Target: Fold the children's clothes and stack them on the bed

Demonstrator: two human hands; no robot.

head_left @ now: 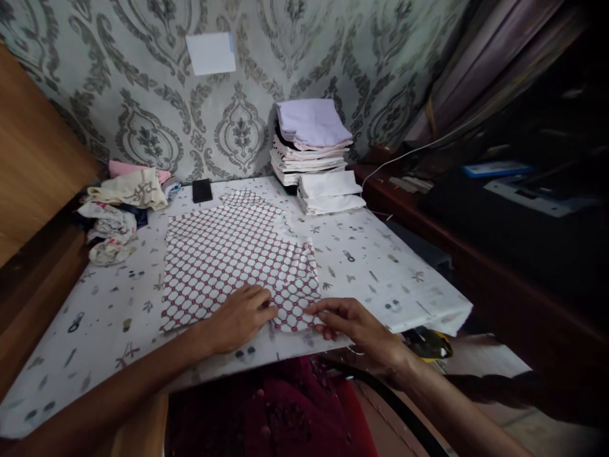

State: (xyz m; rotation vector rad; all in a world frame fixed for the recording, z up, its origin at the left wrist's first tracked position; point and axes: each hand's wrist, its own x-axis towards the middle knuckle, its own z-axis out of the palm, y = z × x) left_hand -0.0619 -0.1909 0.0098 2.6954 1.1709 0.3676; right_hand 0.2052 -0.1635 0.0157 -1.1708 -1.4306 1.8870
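A white top [228,254] with a red and grey lattice print lies spread on the table. Its neck side faces right and one sleeve reaches the near right corner. At the near edge of the top, my left hand [245,317] has its fingers curled and thumb pressed in, closed on the fabric; the fingertips are partly hidden. My right hand [345,320] pinches the sleeve end between thumb and fingers.
Folded cloths with a lilac one [311,120] on top are stacked at the back, behind a folded white cloth [328,190]. Crumpled clothes [128,190] lie at the left, near a black phone-like object [202,190]. A patterned cloth covers the table [352,254].
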